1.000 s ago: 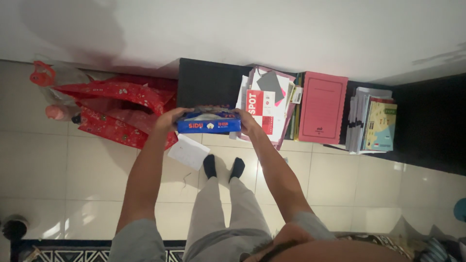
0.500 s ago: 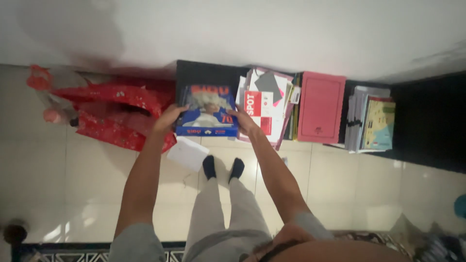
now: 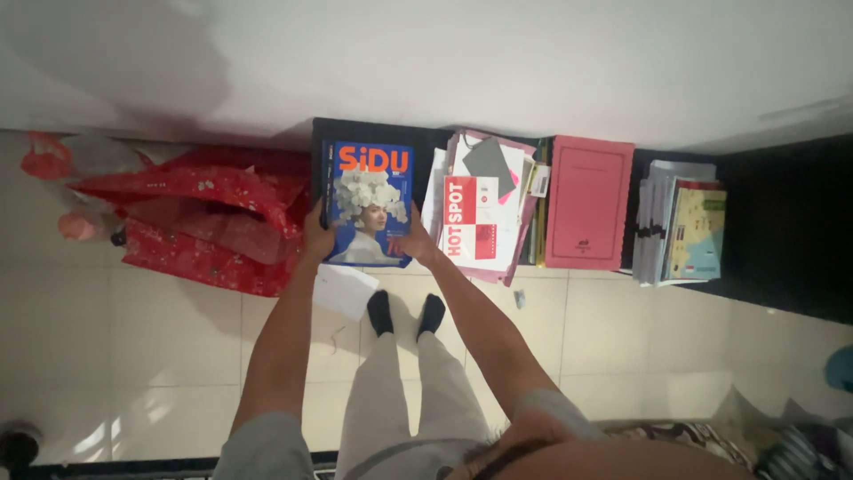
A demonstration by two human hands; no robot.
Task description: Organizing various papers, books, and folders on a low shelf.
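Pale tiled floor running up to a white wall, with a low black shelf (image 3: 373, 133) sitting along the wall's foot; only the head view here, looking straight down past the person's legs and dark socks. Blue paper ream (image 3: 368, 203) (flat rectangular pack, portrait on the top face) is lying face-up on the shelf's left end, long axis pointing away from the person toward the wall. Left hand (image 3: 316, 238) is clamping the pack's near-left corner, fingers wrapping the left edge; right hand (image 3: 415, 244) is gripping the near-right corner, thumb on top. Both hands are sitting at the near short edge, so the pack is lying straight ahead of them, wallward, with neither arm clearly nearer (roughly symmetric reach). Just right of the pack, touching or nearly so, a messy stack of papers (image 3: 484, 213) with a red-and-white cover on top; then a pink folder (image 3: 588, 203), then a pile of booklets (image 3: 684, 227) further right. Left of the shelf, a crumpled red bag (image 3: 200, 222) is lying on the tiles. A white sheet (image 3: 345, 291) is lying on the floor just below the left hand, near the feet.
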